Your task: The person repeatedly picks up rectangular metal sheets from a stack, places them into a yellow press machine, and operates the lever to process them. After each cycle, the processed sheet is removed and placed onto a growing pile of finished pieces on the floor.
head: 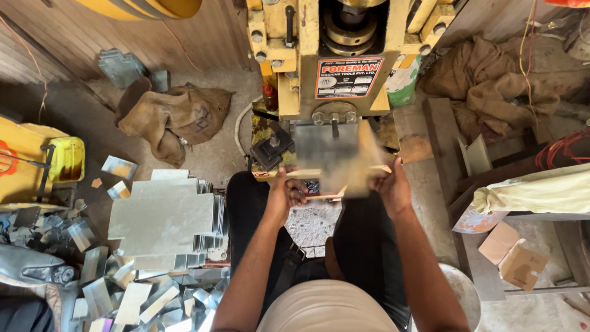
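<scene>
Left hand [284,195] and right hand [393,187] pinch 1 motion-blurred metal sheet [335,160], apparently flat, just below the yellow press [319,55]; fingers closed on its edges.

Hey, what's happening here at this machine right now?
A seated person holds a motion-blurred metal sheet with both hands, left hand and right hand, in front of a yellow press machine. To their left sits a stack of cut metal sheets, with shiny offcuts scattered on the floor. Burlap sacks lie nearby.
</scene>
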